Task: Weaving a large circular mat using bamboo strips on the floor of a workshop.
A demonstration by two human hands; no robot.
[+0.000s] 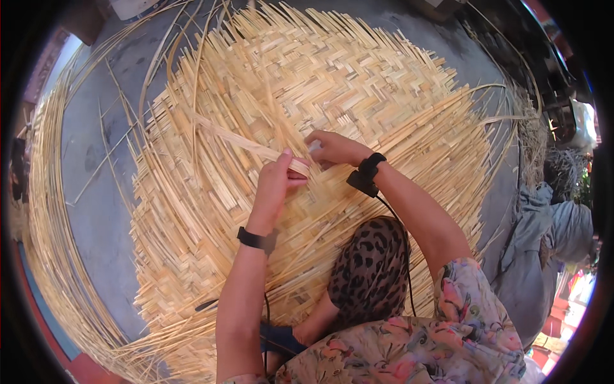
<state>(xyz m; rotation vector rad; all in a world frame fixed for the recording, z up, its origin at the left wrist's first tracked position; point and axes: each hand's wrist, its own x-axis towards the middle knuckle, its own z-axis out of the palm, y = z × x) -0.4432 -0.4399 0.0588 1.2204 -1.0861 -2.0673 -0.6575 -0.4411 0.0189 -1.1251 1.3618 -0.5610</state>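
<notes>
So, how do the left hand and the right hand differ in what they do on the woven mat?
The left hand pinches a long loose strip, lifted off the woven mat; the right hand presses down flat on the weave. The left hand stands upright, the right hand lies low. Both wear black wristbands.

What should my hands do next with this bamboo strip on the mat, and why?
Probably slide the strip further in under the lifted strands. The left hand pinches its near end, the strip runs up and left across the woven mat, and the right hand presses on the weave just beside it, seemingly holding the spot open.
</notes>
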